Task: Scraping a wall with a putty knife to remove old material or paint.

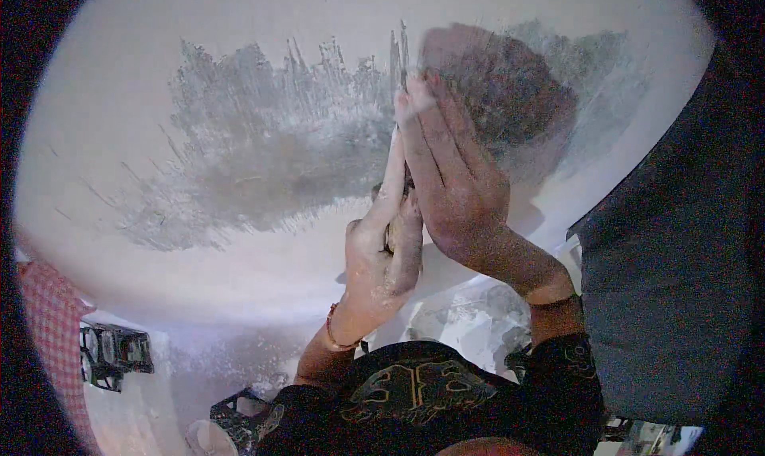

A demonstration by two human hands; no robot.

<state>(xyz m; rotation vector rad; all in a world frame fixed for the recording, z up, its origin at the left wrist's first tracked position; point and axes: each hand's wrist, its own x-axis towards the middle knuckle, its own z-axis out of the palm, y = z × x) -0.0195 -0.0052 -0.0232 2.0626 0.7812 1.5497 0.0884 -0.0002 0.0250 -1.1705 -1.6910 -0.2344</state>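
Note:
A broad white surface (319, 2) fills the upper part of the head view, with a rough grey smeared patch (279, 157) across its middle. My left hand (386, 253), dusted white, is closed around a slim tool with a brown handle (390, 237); its kind is mostly hidden by the fingers. One left finger stretches up along it toward thin grey streaks on the surface. Flat and open, my right hand (458, 165) has its fingers straight and its palm edge against the left hand's raised finger. A dark shadow falls on the patch beside my right fingers.
Dark grey sheeting (669, 313) hangs at the right. Red-and-white checked cloth (52, 320) is at the left edge, near a black plastic frame-like object (115, 356). Crumpled whitish sheeting (478, 317) lies behind my arms, and another black object (239, 412) sits lower left.

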